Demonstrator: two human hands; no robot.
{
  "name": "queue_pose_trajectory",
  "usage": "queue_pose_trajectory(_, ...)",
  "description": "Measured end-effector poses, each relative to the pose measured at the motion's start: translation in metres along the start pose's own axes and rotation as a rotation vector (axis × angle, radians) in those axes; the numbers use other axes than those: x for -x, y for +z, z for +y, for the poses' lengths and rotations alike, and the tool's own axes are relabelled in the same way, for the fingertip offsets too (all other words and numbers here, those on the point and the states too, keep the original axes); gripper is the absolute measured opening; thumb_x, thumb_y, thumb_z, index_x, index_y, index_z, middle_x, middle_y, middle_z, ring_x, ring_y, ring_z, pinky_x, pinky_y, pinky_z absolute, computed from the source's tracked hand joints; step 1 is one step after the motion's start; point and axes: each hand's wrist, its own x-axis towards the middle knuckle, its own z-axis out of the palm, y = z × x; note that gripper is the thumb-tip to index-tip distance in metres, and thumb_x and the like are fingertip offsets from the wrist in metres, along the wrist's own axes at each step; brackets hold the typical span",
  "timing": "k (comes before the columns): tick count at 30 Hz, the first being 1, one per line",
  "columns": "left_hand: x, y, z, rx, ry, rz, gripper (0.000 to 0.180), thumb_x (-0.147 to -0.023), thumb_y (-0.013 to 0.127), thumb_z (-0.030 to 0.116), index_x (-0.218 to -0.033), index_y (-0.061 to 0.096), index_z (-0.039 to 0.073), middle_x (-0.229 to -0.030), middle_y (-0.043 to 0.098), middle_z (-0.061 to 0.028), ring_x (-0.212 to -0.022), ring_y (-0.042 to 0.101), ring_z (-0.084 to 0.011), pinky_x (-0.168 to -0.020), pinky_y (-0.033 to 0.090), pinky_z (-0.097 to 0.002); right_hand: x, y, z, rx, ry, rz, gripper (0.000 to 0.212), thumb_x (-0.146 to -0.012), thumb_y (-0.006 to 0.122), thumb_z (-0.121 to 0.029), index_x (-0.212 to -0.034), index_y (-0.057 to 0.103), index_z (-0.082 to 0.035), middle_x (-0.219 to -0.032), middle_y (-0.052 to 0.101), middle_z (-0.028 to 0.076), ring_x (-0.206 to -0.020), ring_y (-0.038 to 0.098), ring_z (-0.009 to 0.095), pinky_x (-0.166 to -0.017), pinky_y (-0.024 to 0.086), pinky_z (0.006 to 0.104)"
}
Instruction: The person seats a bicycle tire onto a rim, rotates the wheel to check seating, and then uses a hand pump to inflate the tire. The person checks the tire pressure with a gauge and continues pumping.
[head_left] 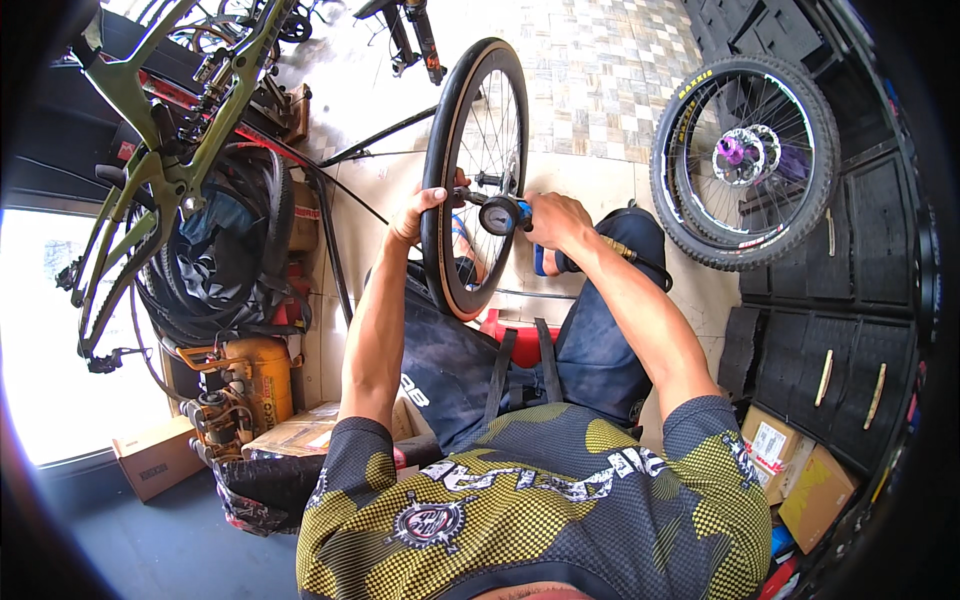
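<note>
A thin road wheel with a black tyre and tan sidewall [440, 190] stands upright between my knees. My left hand [415, 213] grips the tyre's left side, thumb over the tread. My right hand [556, 220] holds an air inflator gun with a round pressure gauge [499, 214] and a blue handle, pressed against the rim by the spokes. A brass fitting and black hose [640, 262] run off from under my right wrist.
An olive green bike frame [150, 170] hangs at left over a pile of black tyres [235, 260]. An orange compressor [255, 380] and cardboard boxes [155, 455] sit below. A knobby wheel with a purple hub [745, 160] leans against black cabinets at right.
</note>
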Motion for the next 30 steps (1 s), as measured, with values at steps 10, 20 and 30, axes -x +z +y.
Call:
queue_pose_trajectory(10, -0.001, 0.0, 0.0, -0.006, -0.004, -0.009, 0.089, -0.071, 0.08, 0.063, -0.135, 0.059, 0.005, -0.132, 0.055, -0.0096, -0.139, 0.052, -0.0287, -0.112, 0.044, -0.0475, 0.001, -0.002, -0.001, -0.013, 0.009, -0.011, 0.036, -0.081, 0.071, -0.017, -0.113, 0.07, -0.002, -0.101, 0.076, 0.023, -0.097, 0.076, 0.041, -0.088, 0.06, 0.0489)
queue_pose_trajectory(20, 0.0, 0.0, -0.001, -0.013, -0.012, 0.001, 0.09, -0.071, 0.08, 0.064, -0.136, 0.059, 0.005, -0.132, 0.055, -0.0094, -0.139, 0.052, -0.0291, -0.112, 0.044, -0.0471, 0.002, -0.001, 0.0, 0.006, -0.008, 0.015, 0.035, -0.08, 0.075, -0.018, -0.111, 0.072, -0.002, -0.101, 0.077, 0.024, -0.097, 0.076, 0.04, -0.086, 0.061, 0.0483)
queue_pose_trajectory(30, 0.002, -0.01, 0.002, -0.063, -0.131, -0.082, 0.094, -0.071, 0.082, 0.064, -0.14, 0.056, 0.006, -0.137, 0.056, -0.0127, -0.138, 0.051, -0.0277, -0.115, 0.042, -0.048, 0.013, -0.017, -0.005, -0.024, 0.028, -0.045, 0.034, -0.085, 0.068, -0.024, -0.114, 0.071, -0.007, -0.102, 0.077, 0.02, -0.098, 0.075, 0.04, -0.087, 0.06, 0.0491)
